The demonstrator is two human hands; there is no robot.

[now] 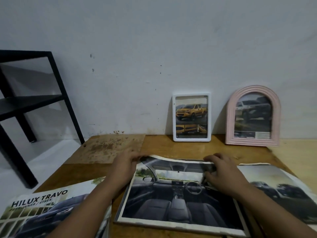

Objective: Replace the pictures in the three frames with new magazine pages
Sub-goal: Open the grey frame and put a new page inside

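Observation:
A magazine page [180, 200] showing a car interior lies flat over a thin-edged frame [154, 224] in front of me. My left hand [126, 162] grips the page's far left corner, which curls up slightly. My right hand [221, 169] presses on its far right edge, fingers bent. Against the wall stand a white rectangular frame [191, 117] with a yellow pickup picture and a pink arched frame [253, 116] with a dark vehicle picture. A brown backing board [106, 148] lies flat at the table's far left.
A magazine [42, 208] with "HILUX TRAVO" on its cover lies at the near left. Another loose page [281, 188] with dark vehicles lies at the right. A black metal shelf [25, 103] stands on the floor to the left of the wooden table [171, 146].

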